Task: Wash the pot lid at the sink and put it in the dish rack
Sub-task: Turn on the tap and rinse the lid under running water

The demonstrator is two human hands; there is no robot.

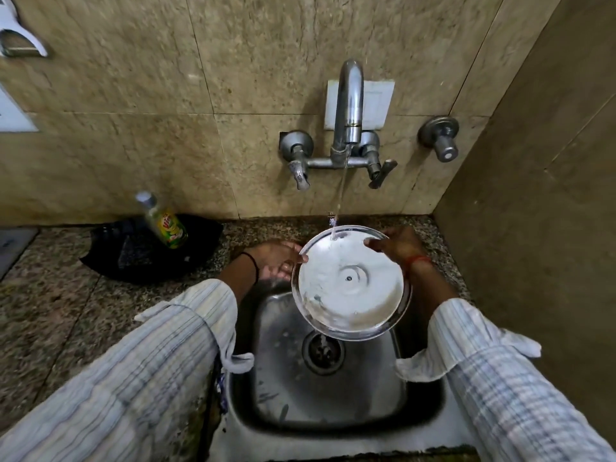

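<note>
1. Striped sleeves (140,371) fill the foreground, both arms reaching over the steel sink (333,395).
2. Sink basin next, drain open below; nothing in it blocks the work.
3. Now the pot lid (350,281): it's held tilted above the basin, underside up, the tap (348,105) running a thin stream onto its far rim.
4. Left hand (276,261) is clamped on the lid's left edge, fingers curled over the rim; right hand (401,246) grips the far right edge, thumb on top.
5. Handling call: thin steel, light and stiff, but wet and likely slippery, so that rim hold on both sides looks wise.
6. Dish-soap bottle (165,223) leans on a black cloth (143,255) to the left, well apart. No dish rack in view.
</note>
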